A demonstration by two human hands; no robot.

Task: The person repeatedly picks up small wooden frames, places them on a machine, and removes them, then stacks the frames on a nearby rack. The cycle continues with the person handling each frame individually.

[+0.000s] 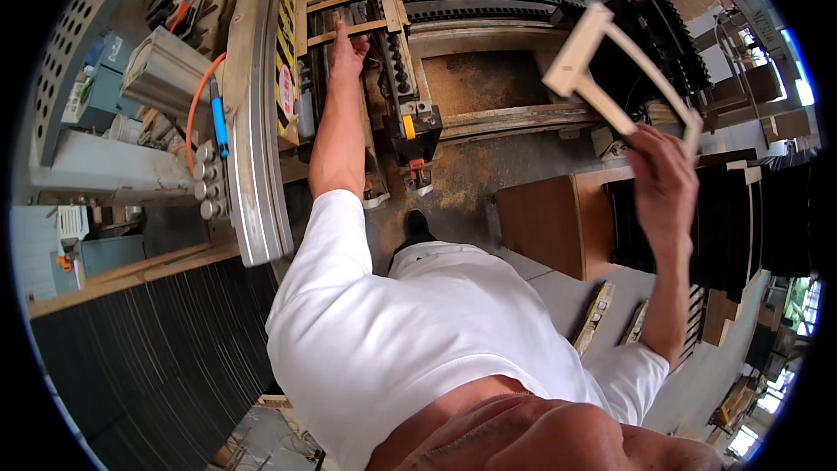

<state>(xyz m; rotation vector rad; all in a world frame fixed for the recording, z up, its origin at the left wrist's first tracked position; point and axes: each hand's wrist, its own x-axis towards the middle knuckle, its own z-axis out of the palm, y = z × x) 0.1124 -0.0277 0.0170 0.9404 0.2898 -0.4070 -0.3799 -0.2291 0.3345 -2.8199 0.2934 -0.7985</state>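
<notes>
My left arm reaches forward into a machine. There my left hand is closed at a narrow wooden strip, its fingers on the near side of the strip. That strip spans the machine's bed between two wooden side pieces. Raised on the right, my right hand grips one end of a pale wooden frame. The frame has a wide end piece, two long thin sides and an open middle. It is tilted in the air, apart from the machine. My right fingers are slightly blurred and partly cover its near end.
A metal machine beam with an orange hose and blue tool stands left. Metal rails run across ahead. Brown panels stand right; dark stacked panels fill the lower left. Sawdust lies on the floor.
</notes>
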